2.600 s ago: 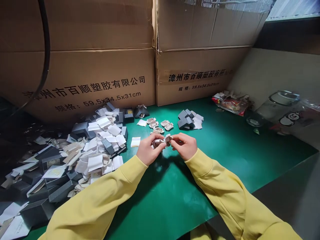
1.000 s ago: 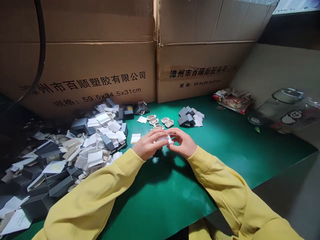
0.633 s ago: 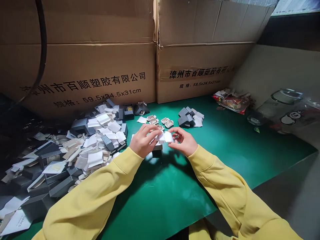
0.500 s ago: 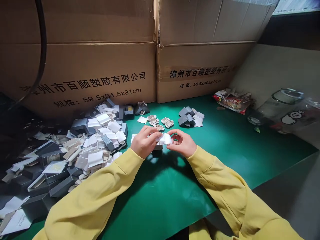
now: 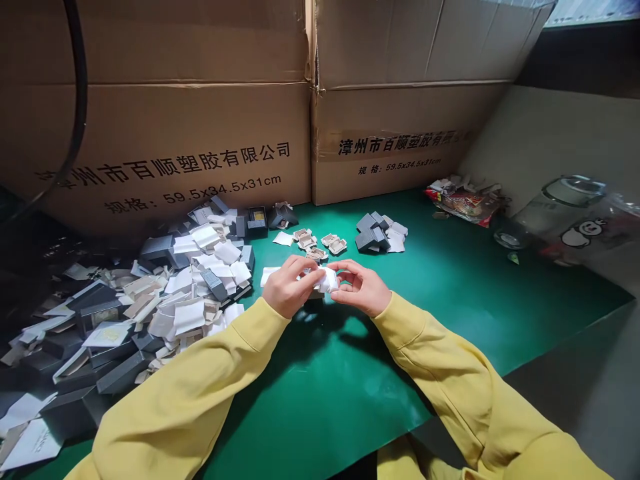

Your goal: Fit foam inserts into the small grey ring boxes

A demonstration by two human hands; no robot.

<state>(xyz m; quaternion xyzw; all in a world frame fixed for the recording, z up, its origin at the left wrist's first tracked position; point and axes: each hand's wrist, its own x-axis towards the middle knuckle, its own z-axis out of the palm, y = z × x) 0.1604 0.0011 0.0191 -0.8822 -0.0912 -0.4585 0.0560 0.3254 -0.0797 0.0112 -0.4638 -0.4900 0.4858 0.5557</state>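
Between my hands is a small white piece of folded paper or card (image 5: 329,281). My left hand (image 5: 290,287) pinches its left side with thumb and fingers. The fingers of my right hand (image 5: 361,288) are curled round its right edge. Under my hands a dark small box shows only in part. Just beyond my fingers lie several small beige cardboard trays (image 5: 334,244). A white card (image 5: 270,275) pokes out to the left of my left hand.
A heap of dark grey boxes and white cards (image 5: 190,316) covers the left side. A smaller pile (image 5: 381,233) lies beyond my right hand. Large cartons (image 5: 200,133) stand behind the green table (image 5: 450,300). At right are a red snack bag (image 5: 467,203) and a clear jar (image 5: 555,207).
The white piece has been turned and looks more folded between my fingers. My right hand has shifted slightly left, closer to my left hand.
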